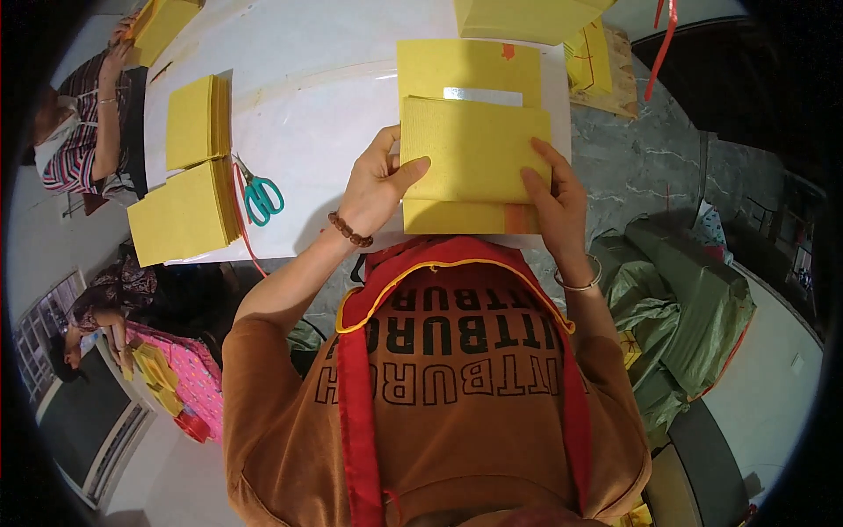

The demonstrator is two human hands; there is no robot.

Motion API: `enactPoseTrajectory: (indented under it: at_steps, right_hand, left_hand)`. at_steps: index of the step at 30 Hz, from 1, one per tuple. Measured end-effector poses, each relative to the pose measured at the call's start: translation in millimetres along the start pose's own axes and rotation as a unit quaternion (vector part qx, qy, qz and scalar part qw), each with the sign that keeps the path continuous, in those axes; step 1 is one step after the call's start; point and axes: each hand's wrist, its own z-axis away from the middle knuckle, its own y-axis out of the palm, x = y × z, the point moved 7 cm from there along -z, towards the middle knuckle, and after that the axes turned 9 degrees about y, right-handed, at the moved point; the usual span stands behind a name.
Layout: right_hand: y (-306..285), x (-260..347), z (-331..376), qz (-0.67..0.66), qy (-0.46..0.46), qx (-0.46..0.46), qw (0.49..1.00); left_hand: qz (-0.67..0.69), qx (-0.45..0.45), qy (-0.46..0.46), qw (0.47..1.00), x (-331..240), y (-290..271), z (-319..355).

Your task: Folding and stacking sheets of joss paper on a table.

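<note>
Left hand [379, 180] and right hand [551, 198] grasping folded yellow paper sheet [474, 149]; teal scissors [261, 197] and yellow paper stacks [189, 167] farther left on white table [316, 105].

Two yellow paper stacks [189, 171], one pair of teal scissors [261, 195].

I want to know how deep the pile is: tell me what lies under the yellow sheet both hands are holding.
Under the yellow sheet lie more yellow sheets, one bearing a silver rectangle. How many lie beneath is covered.
</note>
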Motion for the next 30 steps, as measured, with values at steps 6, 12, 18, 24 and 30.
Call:
enactPoseTrajectory:
  at_steps: [6,12,18,24,30]
  right_hand:
    - [-0.5,-4.9,-8.6,0.061,0.023,-0.024,0.998]
    - [-1.6,-3.0,-6.3,0.078,0.009,-0.041,0.996]
    - [-3.3,-4.4,-5.9,0.130,0.005,-0.059,0.990]
    - [-1.4,1.2,-2.2,0.166,-0.029,-0.066,0.983]
    - [-1.6,-0.2,-3.3,0.177,0.003,-0.079,0.981]
  left_hand:
    - [-0.134,-0.034,0.062,0.988,-12.0,-3.4,-5.9]
    - [-0.333,-0.055,0.144,0.930,-25.0,2.2,-0.6]
    - [-0.350,-0.040,0.155,0.923,-24.8,4.3,0.3]
    - [-0.427,-0.034,0.201,0.881,-32.3,7.2,5.1]
    - [-0.593,-0.043,0.288,0.751,-64.0,18.6,8.4]
